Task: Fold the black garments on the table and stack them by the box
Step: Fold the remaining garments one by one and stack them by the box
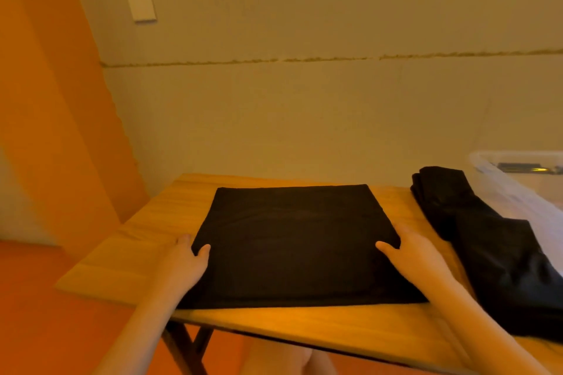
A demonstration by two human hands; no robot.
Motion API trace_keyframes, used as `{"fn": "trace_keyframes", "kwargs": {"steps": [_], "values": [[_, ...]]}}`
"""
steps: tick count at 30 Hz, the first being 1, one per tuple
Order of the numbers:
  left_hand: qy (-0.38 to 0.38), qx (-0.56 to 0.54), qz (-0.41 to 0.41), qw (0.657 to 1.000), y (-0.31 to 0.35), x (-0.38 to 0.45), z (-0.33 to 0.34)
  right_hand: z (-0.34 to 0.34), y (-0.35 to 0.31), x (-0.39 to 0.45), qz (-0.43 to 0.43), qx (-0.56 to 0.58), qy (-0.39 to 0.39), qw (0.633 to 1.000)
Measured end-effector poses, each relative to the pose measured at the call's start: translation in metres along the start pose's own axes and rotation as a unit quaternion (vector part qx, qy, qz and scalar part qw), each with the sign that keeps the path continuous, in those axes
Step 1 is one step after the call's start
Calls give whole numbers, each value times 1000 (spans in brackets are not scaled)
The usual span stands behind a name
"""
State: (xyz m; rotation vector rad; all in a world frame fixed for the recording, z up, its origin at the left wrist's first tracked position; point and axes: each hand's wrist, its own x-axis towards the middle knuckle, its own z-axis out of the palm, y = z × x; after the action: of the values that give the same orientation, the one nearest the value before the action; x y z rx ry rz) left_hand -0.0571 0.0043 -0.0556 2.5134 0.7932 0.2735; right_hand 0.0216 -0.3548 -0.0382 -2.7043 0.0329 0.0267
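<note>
On the wooden table [128, 265], mid-table, the folded black garment [292, 240] lies flat; left hand [185, 262] and right hand [411, 250] pinch its side edges. Lift evenly, keeping folds aligned, toward the right-hand pile [487, 240] beside the box [511, 192].

We can't see the left hand's [185, 259] fingertips: they go under the left edge of the folded garment [292, 240], only the thumb shows on top. Same for the right hand [411, 248], fingers tucked under the right edge. The pile [493, 240] of dark cloth runs out of frame at right, so we can't count its pieces or tell how they're folded. The box [499, 179] is cut by the right edge; its contents are a blur. Table [128, 256] near-right corner is out of frame, and we only see part of its legs.
</note>
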Motion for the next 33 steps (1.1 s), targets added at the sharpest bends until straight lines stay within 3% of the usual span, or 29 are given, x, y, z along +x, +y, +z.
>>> {"fn": "trace_keyframes", "kwargs": {"steps": [4,8,16,27,30,31,33], "values": [[19,-35,-32,999,-31,-31,-11,0,29,-38,35,118,86,989],[35,-53,-25,998,-41,-45,-10,10,38,-54,6,150,130,980],[102,-178,31,978,-37,-55,-1,9,37,-61,-2,146,147,978],[166,-7,16,986,-44,-62,-1,7,40,-61,34,32,159,986],[192,45,51,979,-43,-64,-3,6,30,-68,-42,-15,202,978],[188,53,98,976,-39,-66,-4,6,21,-70,-96,-30,187,977],[111,41,195,974,-27,-69,-4,6,4,-74,-176,-47,69,981]]}}
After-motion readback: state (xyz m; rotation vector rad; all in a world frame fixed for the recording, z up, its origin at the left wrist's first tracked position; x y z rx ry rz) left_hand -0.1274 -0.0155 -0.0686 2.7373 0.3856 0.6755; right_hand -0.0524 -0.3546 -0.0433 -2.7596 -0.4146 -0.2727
